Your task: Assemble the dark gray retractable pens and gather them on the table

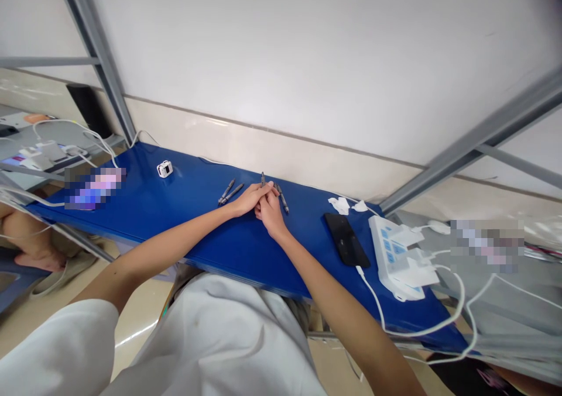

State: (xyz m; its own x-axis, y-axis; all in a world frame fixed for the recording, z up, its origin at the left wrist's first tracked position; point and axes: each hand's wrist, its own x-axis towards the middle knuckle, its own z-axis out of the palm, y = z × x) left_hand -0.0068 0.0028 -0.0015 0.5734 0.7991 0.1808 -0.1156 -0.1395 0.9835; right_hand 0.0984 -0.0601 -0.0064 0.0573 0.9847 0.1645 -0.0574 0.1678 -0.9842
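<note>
Taking the clasped hands as the middle of the dial, with twelve toward the wall (316, 62), the left hand (248, 202) and the right hand (269, 213) meet over the blue desk (188, 179), pressed together with their fingers overlapping. At twelve o'clock the tip of an upright-looking dark pen (263, 178) shows just beyond the fingers — whether either hand grips it I cannot tell, since the hands cover its lower part.

Two more pens (233, 192) lie at nine, close together at a narrow angle and just beside the left hand. At three, a slanting pen (283, 200) rests on the desk near the right hand's fingers.

Farther out, between nine and ten, sits a small white device (165, 168) with a dark face. At nine, near the desk's left end, is a blurred item (94, 188) too pixelated to make out. Crumpled white tissue (339, 205) lies at three, near the back edge. Toward four o'clock there is a black phone (346, 240) with a white cable (372, 293) at its near end, and just past it a white power strip (389, 247) with chargers (415, 269) plugged in. At six is the wearer's pale shirt (219, 343); well off between eight and nine — another person's bare foot (44, 260).
</note>
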